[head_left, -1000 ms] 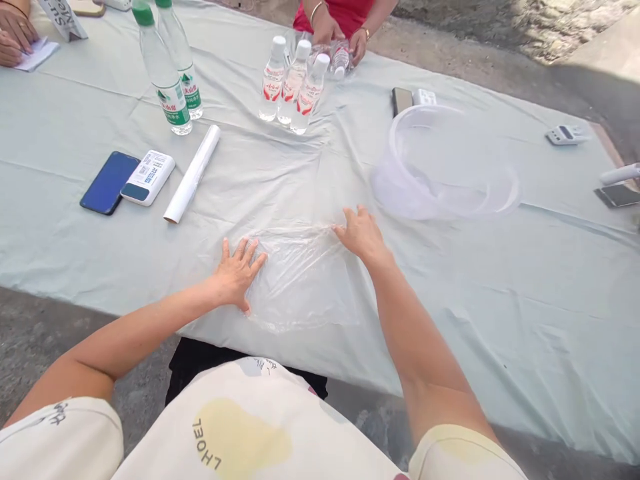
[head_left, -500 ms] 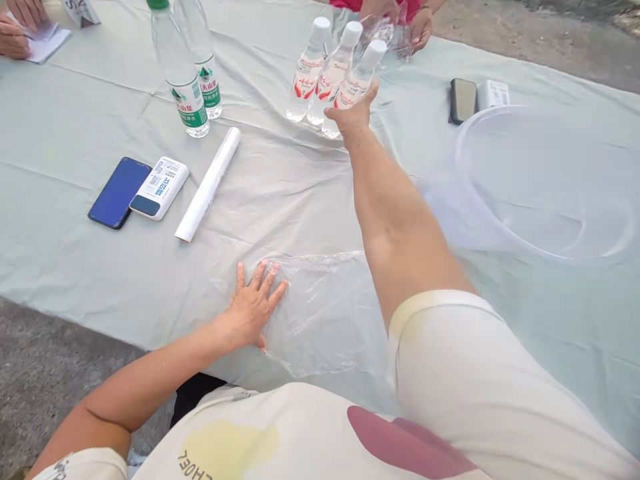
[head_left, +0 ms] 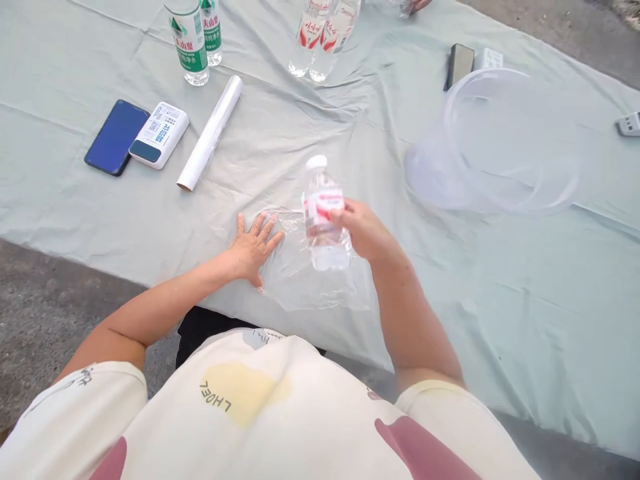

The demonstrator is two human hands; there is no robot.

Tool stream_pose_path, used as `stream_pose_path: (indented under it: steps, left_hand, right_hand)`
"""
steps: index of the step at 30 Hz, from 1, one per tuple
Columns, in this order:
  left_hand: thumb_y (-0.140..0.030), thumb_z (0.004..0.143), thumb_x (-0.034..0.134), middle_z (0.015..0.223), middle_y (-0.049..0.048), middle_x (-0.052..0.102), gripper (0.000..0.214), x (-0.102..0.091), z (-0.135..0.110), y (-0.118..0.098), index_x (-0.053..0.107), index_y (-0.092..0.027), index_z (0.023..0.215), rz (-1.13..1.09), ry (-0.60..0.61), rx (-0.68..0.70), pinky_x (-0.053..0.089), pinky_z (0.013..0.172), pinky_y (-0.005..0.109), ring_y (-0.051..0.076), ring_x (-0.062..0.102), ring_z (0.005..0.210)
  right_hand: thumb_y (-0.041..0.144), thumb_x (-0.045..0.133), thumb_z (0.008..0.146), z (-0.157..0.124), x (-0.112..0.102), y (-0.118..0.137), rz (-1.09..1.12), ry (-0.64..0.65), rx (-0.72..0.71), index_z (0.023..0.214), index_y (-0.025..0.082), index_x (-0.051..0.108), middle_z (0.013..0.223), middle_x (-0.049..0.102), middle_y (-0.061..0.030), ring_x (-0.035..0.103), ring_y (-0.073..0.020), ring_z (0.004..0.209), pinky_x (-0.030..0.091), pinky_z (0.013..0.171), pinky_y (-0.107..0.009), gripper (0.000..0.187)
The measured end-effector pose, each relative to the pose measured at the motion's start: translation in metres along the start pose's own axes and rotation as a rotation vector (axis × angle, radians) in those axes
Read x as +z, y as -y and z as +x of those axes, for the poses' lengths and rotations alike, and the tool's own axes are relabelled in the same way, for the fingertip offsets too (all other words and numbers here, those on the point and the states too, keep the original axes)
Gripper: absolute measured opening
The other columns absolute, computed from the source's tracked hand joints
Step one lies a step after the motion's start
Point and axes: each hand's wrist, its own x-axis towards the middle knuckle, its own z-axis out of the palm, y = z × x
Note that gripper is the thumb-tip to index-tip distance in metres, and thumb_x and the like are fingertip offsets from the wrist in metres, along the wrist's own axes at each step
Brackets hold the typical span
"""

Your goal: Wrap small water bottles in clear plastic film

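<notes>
In my right hand (head_left: 367, 227) is a clear water bottle (head_left: 323, 230) with a white cap and a red-and-white label. It is upright, over a thin sheet of clear plastic film (head_left: 305, 290); whether its base touches the film I cannot tell. My left hand (head_left: 254, 250) lies flat with spread fingers on the film's left edge. Beyond them, two similar red-labelled bottles (head_left: 325, 40) stand side by side, their tops cut off by the frame. A white roll of film (head_left: 211, 133) lies to the left of these, farther off than my left hand.
Two green-labelled bottles (head_left: 186, 47) stand at the back left. A phone (head_left: 116, 137) and a white power bank (head_left: 160, 133) lie at left. On the right is a large clear plastic tub (head_left: 435, 177), with a dark device (head_left: 459, 65) behind it. Another person's hand (head_left: 420, 5) shows at the top edge.
My right hand has lifted one red-labelled bottle from the group of three and brought it back toward me over the film. My left hand keeps its place. The view has tilted downward.
</notes>
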Motion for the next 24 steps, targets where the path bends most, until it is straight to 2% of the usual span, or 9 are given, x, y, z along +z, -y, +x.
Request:
stream_pose_path:
  steps: [3,5,8,11,15,19,22,24]
  left_hand:
    - [-0.064,0.054,0.087,0.168,0.0227,-0.013,0.146,-0.002,-0.002,-0.001,0.003,-0.018,0.164,0.009,-0.008,-0.005,-0.005,0.111,0.081,0.048,-0.016,0.154]
    - [-0.064,0.054,0.086,0.168,0.0231,-0.013,0.146,-0.002,-0.004,-0.001,0.002,-0.017,0.164,0.019,-0.008,-0.006,-0.005,0.112,0.080,0.047,-0.016,0.154]
    - [-0.064,0.056,0.085,0.168,0.0232,-0.014,0.145,-0.002,-0.005,0.000,0.001,-0.016,0.164,0.027,-0.016,-0.006,-0.005,0.112,0.080,0.048,-0.015,0.154]
    - [-0.063,0.057,0.083,0.168,0.0221,-0.014,0.144,0.000,-0.007,0.002,-0.001,-0.016,0.163,0.014,-0.036,-0.002,-0.006,0.112,0.079,0.048,-0.015,0.154]
    - [-0.063,0.060,0.079,0.169,0.0198,-0.014,0.138,0.004,-0.007,0.004,0.003,-0.013,0.163,-0.008,-0.051,0.007,-0.009,0.114,0.075,0.043,-0.017,0.155]
    - [-0.064,0.059,0.078,0.170,0.0198,-0.011,0.135,0.002,-0.013,0.009,0.007,-0.014,0.163,-0.069,-0.067,0.029,-0.012,0.114,0.073,0.042,-0.015,0.156]
    - [-0.065,0.069,0.070,0.172,0.0170,-0.002,0.117,-0.010,-0.021,0.020,0.013,-0.021,0.161,-0.239,-0.107,0.062,-0.004,0.120,0.067,0.037,0.003,0.158]
    - [-0.059,0.079,0.063,0.171,0.0143,0.015,0.095,-0.023,-0.024,0.029,0.021,-0.026,0.158,-0.354,-0.153,0.050,0.008,0.123,0.061,0.033,0.025,0.154]
  right_hand:
    - [0.059,0.068,0.082,-0.056,0.036,-0.016,-0.015,0.208,0.140,0.105,0.022,0.069,0.101,0.071,-0.0041,0.066,-0.0225,0.091,0.049,0.066,-0.029,0.044]
    - [0.060,0.066,0.083,-0.069,0.050,-0.026,-0.061,0.186,0.212,0.103,0.021,0.069,0.102,0.071,-0.0044,0.066,-0.0222,0.092,0.048,0.068,-0.029,0.044]
    - [0.069,0.062,0.082,-0.063,0.063,-0.037,-0.147,-0.019,0.222,0.098,0.020,0.067,0.101,0.070,-0.0058,0.064,-0.0215,0.089,0.046,0.069,-0.030,0.052]
    - [0.073,0.057,0.084,-0.048,0.075,-0.043,-0.150,-0.167,0.176,0.104,0.020,0.065,0.107,0.070,-0.0066,0.063,-0.0224,0.093,0.046,0.075,-0.032,0.057]
    - [0.070,0.058,0.084,-0.040,0.094,-0.049,-0.162,-0.219,0.156,0.117,0.019,0.059,0.115,0.070,-0.0091,0.065,-0.0243,0.099,0.047,0.081,-0.033,0.060]
    - [0.070,0.054,0.087,-0.045,0.103,-0.049,-0.225,-0.231,0.158,0.120,0.019,0.057,0.116,0.070,-0.0111,0.066,-0.0268,0.100,0.047,0.081,-0.035,0.061]
    - [0.072,0.051,0.088,-0.048,0.104,-0.045,-0.217,-0.213,0.131,0.118,0.020,0.057,0.116,0.070,-0.0107,0.066,-0.0272,0.100,0.048,0.080,-0.035,0.060]
    - [0.073,0.048,0.089,-0.049,0.105,-0.043,-0.214,-0.213,0.095,0.114,0.022,0.058,0.116,0.070,-0.0092,0.066,-0.0268,0.099,0.048,0.082,-0.036,0.058]
